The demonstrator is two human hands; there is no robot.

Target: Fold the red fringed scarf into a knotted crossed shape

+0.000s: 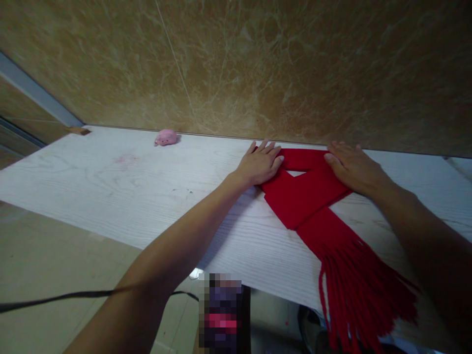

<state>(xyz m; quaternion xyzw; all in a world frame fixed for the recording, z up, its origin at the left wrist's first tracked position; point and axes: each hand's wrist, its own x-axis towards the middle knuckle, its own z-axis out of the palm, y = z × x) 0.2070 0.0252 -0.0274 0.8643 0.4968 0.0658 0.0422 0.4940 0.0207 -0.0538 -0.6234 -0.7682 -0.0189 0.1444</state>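
Note:
A red scarf (308,194) lies folded over itself on the white wood-grain table (121,191), its long fringe (359,290) hanging over the near edge. My left hand (260,163) rests flat on the scarf's left fold near the wall, fingers stretched out. My right hand (352,167) lies flat on the right fold, fingers extended and pressing the cloth down. Neither hand grips anything.
A small pink toy (165,137) sits at the back of the table by the brown marbled wall (258,64). A black strap (73,296) crosses below the table's near edge above the tiled floor. A dark blurred object (223,314) sits below.

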